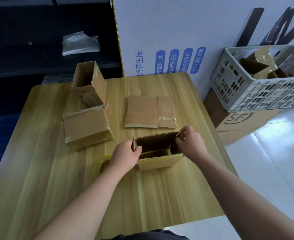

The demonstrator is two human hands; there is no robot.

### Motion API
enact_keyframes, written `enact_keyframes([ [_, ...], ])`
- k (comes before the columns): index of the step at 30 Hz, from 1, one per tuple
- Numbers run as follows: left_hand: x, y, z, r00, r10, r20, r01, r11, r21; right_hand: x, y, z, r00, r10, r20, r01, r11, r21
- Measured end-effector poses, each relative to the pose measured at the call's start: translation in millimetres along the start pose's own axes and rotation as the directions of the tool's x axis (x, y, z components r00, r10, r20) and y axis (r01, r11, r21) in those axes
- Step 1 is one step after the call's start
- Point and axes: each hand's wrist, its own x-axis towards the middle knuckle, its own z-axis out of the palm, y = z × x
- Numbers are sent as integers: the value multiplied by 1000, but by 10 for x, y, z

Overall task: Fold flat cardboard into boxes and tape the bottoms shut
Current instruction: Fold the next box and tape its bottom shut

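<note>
brown cardboard box point(160, 160), light wood-grain table point(56, 187), yellowish tape roll point(101, 166).

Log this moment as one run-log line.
box: upright, open | left hand: grips left edge | right hand: pinches right corner | tape roll: idle by left wrist | flat cardboard: behind box

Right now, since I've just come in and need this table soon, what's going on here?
A person is shaping a box on the table. The left hand pinches its left edge; the right hand grips its far right corner. The box stands open at the top. The tape roll lies untouched beside the left wrist. A flat cardboard sheet lies beyond, and two made-up boxes sit to the left.
</note>
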Motion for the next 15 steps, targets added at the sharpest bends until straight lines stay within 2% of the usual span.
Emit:
enact_keyframes([
  [4, -74, 25, 107, 993, -32, -113, 28, 999, -38, -36, 92, 34, 996, 10, 83, -18, 995, 96],
  [10, -82, 21, 194, 985, -157, -67, 137, 961, -238, -71, 186, -1, 984, -9, 178, -25, 982, 188],
  [13, -168, 19, 235, 978, -165, -131, 138, 972, -188, -140, 223, 61, 979, -49, 196, 14, 984, 179],
  [15, -214, 2, 269, 966, -171, -192, 137, 974, -179, -171, 223, 87, 984, -76, 160, 42, 978, 204],
])
